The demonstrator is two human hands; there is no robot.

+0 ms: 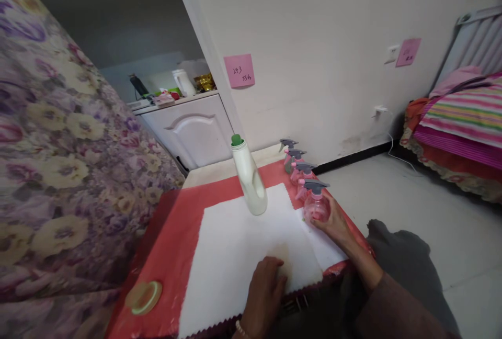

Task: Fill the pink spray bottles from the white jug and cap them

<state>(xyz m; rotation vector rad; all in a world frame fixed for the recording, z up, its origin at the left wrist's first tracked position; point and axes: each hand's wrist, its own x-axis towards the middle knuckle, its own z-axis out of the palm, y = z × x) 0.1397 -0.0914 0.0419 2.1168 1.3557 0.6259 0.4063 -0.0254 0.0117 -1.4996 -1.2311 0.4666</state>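
Observation:
My right hand [333,221] is wrapped round the base of a pink spray bottle [315,202] with a grey trigger head, standing at the right edge of the white cloth [235,255]. Behind it stands a row of several similar pink spray bottles [297,165]. My left hand [263,292] rests on the near edge of the white cloth with its fingers curled, and nothing shows in it. A white detergent bottle [250,178] with a green cap stands upright at the far middle of the cloth.
The cloth lies on a low red table [172,234]. A green round lid [144,297] lies at its near left corner. A floral curtain [58,161] hangs on the left. A white cabinet [188,130], wall and bedding [463,124] lie beyond.

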